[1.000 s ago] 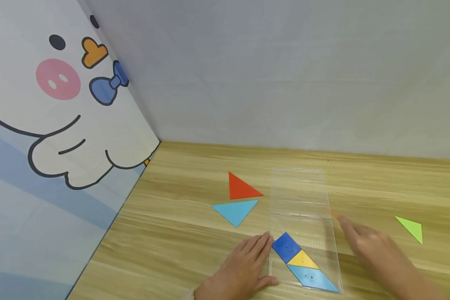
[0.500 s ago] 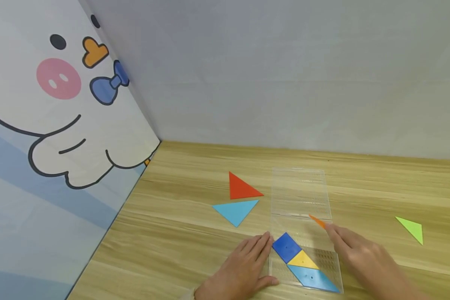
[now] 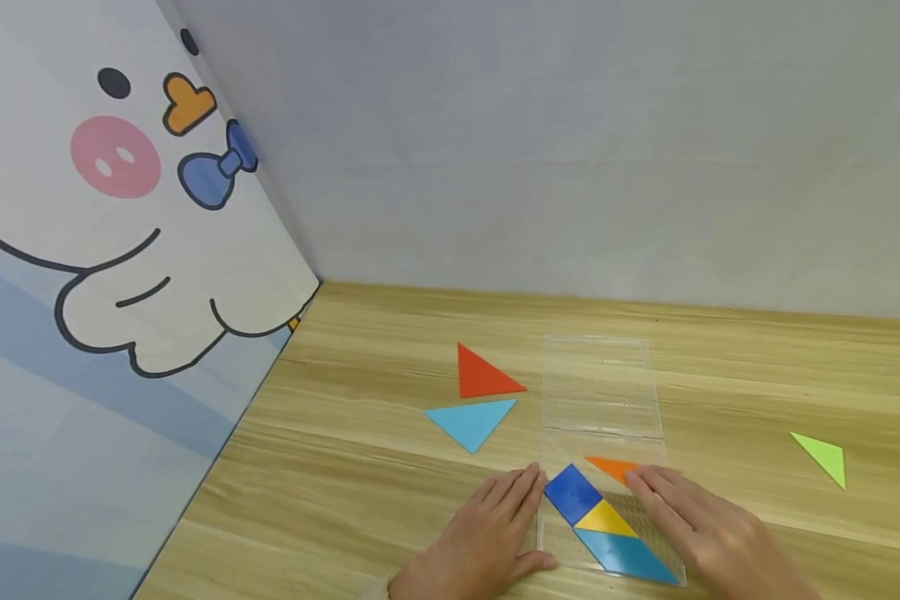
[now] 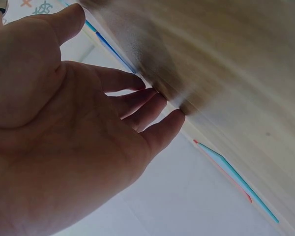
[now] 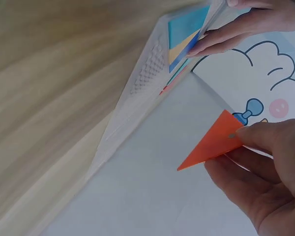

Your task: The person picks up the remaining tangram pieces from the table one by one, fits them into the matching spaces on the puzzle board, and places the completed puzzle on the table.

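Observation:
My right hand (image 3: 720,529) pinches an orange triangle tile (image 3: 609,467) between thumb and fingers, above the near half of a clear plastic case (image 3: 600,383). In the right wrist view the orange triangle tile (image 5: 212,143) shows a small mark near the thumb. A dark blue square tile (image 3: 572,495), a yellow triangle tile (image 3: 606,520) and a light blue parallelogram tile (image 3: 626,557) lie edge to edge in that near half. My left hand (image 3: 487,533) rests at the case's left edge, fingers extended and close together, fingertips beside the blue square. It holds nothing.
On the wooden table (image 3: 375,500), a red triangle tile (image 3: 482,377) and a light blue triangle tile (image 3: 474,423) lie left of the case. To the right lies a green triangle tile (image 3: 827,458). A cartoon panel (image 3: 142,250) stands at left, a pale wall behind.
My right hand has brought the orange triangle tile left and nearer, from the case's right edge to over its near half, and turned more of its face up. The left hand stays put.

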A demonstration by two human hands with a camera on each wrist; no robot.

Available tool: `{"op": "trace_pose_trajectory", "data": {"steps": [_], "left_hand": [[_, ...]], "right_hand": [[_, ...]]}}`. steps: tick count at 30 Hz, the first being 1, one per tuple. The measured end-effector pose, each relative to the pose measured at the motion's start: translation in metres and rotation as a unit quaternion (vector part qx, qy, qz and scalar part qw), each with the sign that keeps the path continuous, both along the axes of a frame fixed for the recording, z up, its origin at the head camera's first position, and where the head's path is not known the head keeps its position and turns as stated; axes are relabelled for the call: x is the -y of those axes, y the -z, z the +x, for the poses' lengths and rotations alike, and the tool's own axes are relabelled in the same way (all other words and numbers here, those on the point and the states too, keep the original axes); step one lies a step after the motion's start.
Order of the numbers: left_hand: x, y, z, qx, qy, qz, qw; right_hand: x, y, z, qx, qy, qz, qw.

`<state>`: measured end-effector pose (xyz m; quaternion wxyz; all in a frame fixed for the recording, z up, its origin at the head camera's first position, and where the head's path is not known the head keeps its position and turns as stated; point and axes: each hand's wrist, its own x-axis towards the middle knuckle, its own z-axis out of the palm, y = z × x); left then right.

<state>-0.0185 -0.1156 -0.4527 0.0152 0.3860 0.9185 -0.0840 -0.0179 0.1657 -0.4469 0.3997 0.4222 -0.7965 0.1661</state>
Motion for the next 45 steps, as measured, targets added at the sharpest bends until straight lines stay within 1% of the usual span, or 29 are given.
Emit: {"op": "trace_pose_trajectory", "data": {"steps": [3, 6, 10, 11, 13, 17, 21, 24, 27, 31, 32, 36, 39, 41, 42, 45], "left_hand": [[0.001, 0.0, 0.0, 0.004, 0.0, -0.001, 1.0], [0.001, 0.001, 0.0, -0.003, 0.004, 0.0, 1.0], [0.002, 0.001, 0.0, -0.012, 0.009, 0.002, 0.9999], [0.002, 0.001, 0.001, -0.013, 0.01, 0.003, 0.9999], [0.002, 0.001, 0.001, -0.014, 0.01, 0.006, 0.9998], [0.004, 0.0, 0.002, -0.02, 0.012, 0.012, 0.9997], [0.004, 0.0, 0.003, -0.022, 0.013, 0.014, 0.9996], [0.003, 0.001, 0.003, -0.029, 0.018, 0.014, 0.9993], [0.002, 0.001, 0.002, -0.038, 0.024, 0.012, 0.9989], [0.001, 0.0, 0.002, -0.04, 0.027, 0.011, 0.9988], [0.001, 0.0, 0.002, -0.038, 0.027, 0.012, 0.9989], [0.001, -0.001, 0.002, -0.042, 0.027, 0.007, 0.9987], [0.002, -0.001, 0.003, -0.041, 0.025, 0.002, 0.9988], [0.003, -0.001, 0.003, -0.04, 0.025, 0.001, 0.9989], [0.003, -0.002, 0.003, -0.039, 0.024, 0.002, 0.999], [0.004, -0.004, 0.004, -0.031, 0.024, 0.007, 0.9992]], "right_hand": [[0.004, 0.001, 0.002, -0.014, -0.027, -0.014, 0.9994], [0.009, 0.002, 0.002, -0.04, -0.045, -0.016, 0.998], [0.015, 0.006, 0.005, -0.049, -0.06, -0.007, 0.997], [0.017, 0.008, 0.007, -0.04, -0.063, -0.005, 0.9972], [0.02, 0.01, 0.011, -0.023, -0.058, 0.002, 0.9981], [0.027, 0.015, 0.016, -0.015, -0.052, 0.0, 0.9985], [0.033, 0.019, 0.018, -0.041, -0.057, 0.01, 0.9975], [0.034, 0.022, 0.021, -0.04, -0.051, 0.032, 0.9974], [0.036, 0.025, 0.025, -0.036, -0.029, 0.054, 0.9975], [0.042, 0.029, 0.027, -0.042, -0.006, 0.071, 0.9966], [0.043, 0.03, 0.027, -0.042, -0.006, 0.072, 0.9965], [0.048, 0.031, 0.03, -0.004, 0.005, 0.1, 0.995], [0.051, 0.03, 0.031, 0.023, 0.015, 0.124, 0.9918], [0.053, 0.031, 0.031, 0.022, 0.017, 0.135, 0.9905], [0.055, 0.031, 0.03, 0.011, 0.017, 0.133, 0.9909], [0.06, 0.032, 0.03, 0.006, 0.014, 0.124, 0.9922]]}}
